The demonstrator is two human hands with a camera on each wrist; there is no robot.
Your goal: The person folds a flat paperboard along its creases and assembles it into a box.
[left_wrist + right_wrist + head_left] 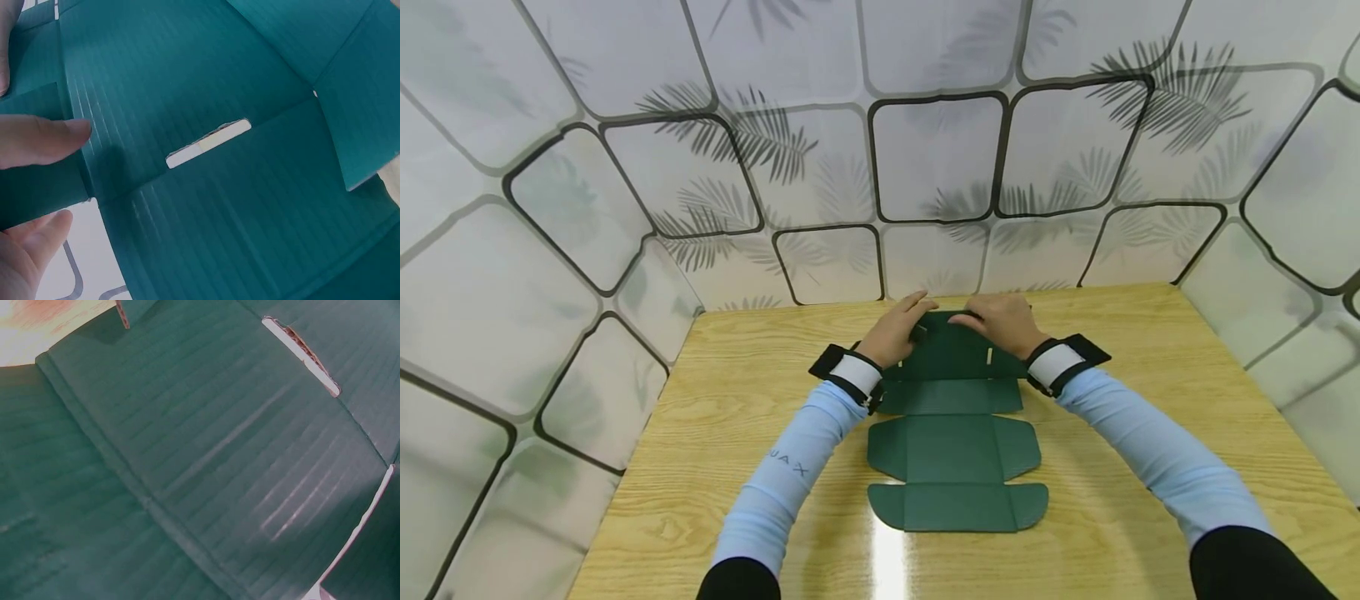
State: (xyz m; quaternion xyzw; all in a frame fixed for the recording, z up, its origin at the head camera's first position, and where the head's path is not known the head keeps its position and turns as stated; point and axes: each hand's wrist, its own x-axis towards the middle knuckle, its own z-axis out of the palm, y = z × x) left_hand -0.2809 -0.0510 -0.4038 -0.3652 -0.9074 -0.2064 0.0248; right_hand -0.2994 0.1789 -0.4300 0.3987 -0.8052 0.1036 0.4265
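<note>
Partly raised: box [953, 450], far panel [953, 358] nearing table's [760, 375] far edge.
Left grip [895, 331] pinches flap [37, 187], right grip [1006, 323] holds panel; near flaps [887, 504] unfolded.

A left hand [40, 142] spreads its digits around a small flap [47, 178] of creased green cardboard [206, 219], one across its face, another below its edge. A narrow slot [209, 144] pierces the fold at center; part of the right hand [5, 47] shows upper left, a gray-lined pale surface [97, 250] lower left.
</note>
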